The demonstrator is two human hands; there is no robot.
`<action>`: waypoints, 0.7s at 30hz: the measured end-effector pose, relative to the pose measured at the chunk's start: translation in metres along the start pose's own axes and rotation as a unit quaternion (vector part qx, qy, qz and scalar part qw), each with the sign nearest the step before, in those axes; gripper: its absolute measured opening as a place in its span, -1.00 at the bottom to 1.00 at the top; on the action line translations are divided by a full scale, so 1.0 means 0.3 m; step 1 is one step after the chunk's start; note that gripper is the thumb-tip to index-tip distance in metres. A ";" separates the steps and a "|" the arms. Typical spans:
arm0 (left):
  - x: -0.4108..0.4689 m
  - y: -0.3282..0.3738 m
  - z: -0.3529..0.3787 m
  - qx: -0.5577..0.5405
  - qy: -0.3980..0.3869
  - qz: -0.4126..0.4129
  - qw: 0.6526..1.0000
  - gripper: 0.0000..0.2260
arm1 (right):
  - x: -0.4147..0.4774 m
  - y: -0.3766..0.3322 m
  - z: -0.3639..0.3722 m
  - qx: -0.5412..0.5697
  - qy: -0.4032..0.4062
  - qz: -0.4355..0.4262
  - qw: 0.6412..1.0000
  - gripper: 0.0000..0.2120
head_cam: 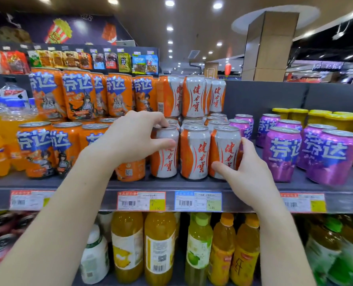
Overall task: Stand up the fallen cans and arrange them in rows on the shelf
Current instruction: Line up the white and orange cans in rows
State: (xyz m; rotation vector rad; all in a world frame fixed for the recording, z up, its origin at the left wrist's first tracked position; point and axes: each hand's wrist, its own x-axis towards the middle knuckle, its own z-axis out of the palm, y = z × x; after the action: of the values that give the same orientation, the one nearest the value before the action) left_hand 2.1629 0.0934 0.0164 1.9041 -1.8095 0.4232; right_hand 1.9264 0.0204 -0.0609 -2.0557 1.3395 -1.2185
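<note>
Three white-and-orange cans stand upright in a front row on the grey shelf. My left hand grips the left can, fingers on its top rim and thumb on its side. My right hand holds the right can low on its side. The middle can stands untouched between them. More cans of the same kind stand behind and are stacked a tier higher.
Orange cans stand to the left, purple cans to the right with a gap of bare shelf beside the right hand. Price tags line the shelf edge. Juice bottles fill the shelf below.
</note>
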 end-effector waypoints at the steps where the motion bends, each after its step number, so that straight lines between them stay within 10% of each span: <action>1: 0.004 -0.011 -0.005 -0.010 -0.008 0.005 1.000 -0.52 | 0.001 0.003 -0.002 0.004 -0.003 -0.002 1.000 -0.26; 21: -0.002 -0.032 -0.039 -0.088 -0.069 0.037 0.993 -0.62 | 0.008 0.006 0.009 -0.021 0.000 -0.014 1.000 -0.43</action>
State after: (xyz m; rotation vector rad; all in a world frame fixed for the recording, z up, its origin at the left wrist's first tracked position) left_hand 2.1736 0.1004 0.0247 1.7881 -1.9403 0.1532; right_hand 1.9282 0.0170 -0.0625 -2.1099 1.3520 -1.2107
